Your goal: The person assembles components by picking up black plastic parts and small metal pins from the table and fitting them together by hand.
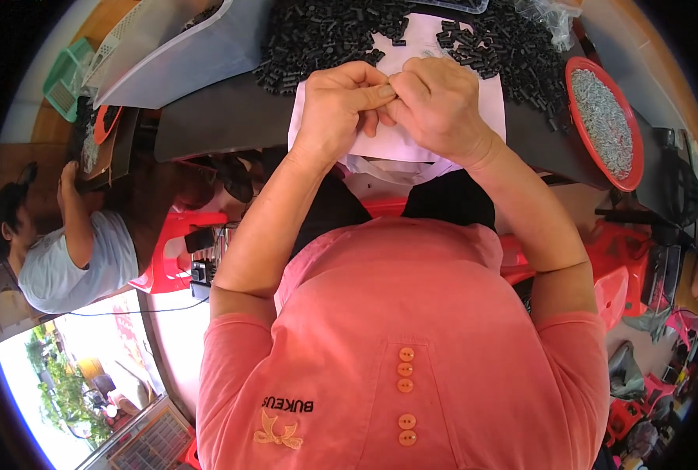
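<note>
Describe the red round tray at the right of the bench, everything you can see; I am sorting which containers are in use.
The red round plastic tray is shallow with a raised rim and looks like moulded plastic. It is filled nearly to the rim with a heap of small grey metal pieces, too small to tell apart. It sits on the dark bench top at the right, seeming to tilt toward the camera, beside scattered small black cylindrical parts. No hand touches it.

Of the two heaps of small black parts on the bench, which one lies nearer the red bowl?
The right-hand heap, beside the right hand, reaches toward the red bowl of grey pieces. The larger heap sits left of the white sheet.
</note>
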Demonstrator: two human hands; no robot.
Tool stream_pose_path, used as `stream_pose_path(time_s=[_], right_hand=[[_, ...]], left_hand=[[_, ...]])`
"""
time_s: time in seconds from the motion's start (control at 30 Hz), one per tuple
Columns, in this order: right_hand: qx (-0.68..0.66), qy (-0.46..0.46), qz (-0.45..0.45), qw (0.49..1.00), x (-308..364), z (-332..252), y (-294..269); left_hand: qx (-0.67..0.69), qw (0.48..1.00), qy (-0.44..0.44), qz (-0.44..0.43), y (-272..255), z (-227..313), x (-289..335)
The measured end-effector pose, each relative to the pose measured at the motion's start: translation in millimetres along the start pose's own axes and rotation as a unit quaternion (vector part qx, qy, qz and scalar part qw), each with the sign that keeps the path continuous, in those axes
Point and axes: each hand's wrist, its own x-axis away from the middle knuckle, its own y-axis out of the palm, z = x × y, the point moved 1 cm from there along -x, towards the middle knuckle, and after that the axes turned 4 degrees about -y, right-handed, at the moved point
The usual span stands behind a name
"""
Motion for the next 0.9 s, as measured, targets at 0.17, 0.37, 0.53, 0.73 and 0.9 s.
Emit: stream_pose_path(time_s=[0.17, 0.37, 0.53, 0.73, 0.9], right_hand=[[0.018, 0.019, -0.01, 1.0, 1.7, 4.1, 8.1], [-0.18, 0.265, 0.057, 0.946, 2.4, 12.8, -13.4], [-0.369, 0.431, 0.201, 0.798, 6.8, 31.6, -43.6], [-0.411, 0.497, 0.246, 0.723, 29.5, 22.9, -46.8], [-0.416, 0.525, 0.214, 0.711, 38.6, 21.5, -45.9]], left_hand=[[0.002, 0.999, 0.022, 0.024, 2.7, 1.1, -1.7], [-0.129, 0.94, 0.28, 0.146, 4.2, 77.2, 9.2], [-0.318, 0.84, 0.362, 0.251, -63.3, 156.3, -10.7], [-0.603, 0.61, 0.482, 0.179, -24.3, 109.8, -19.8], [-0.606, 0.698, 0.38, -0.004, 25.1, 31.7, -60.7]])
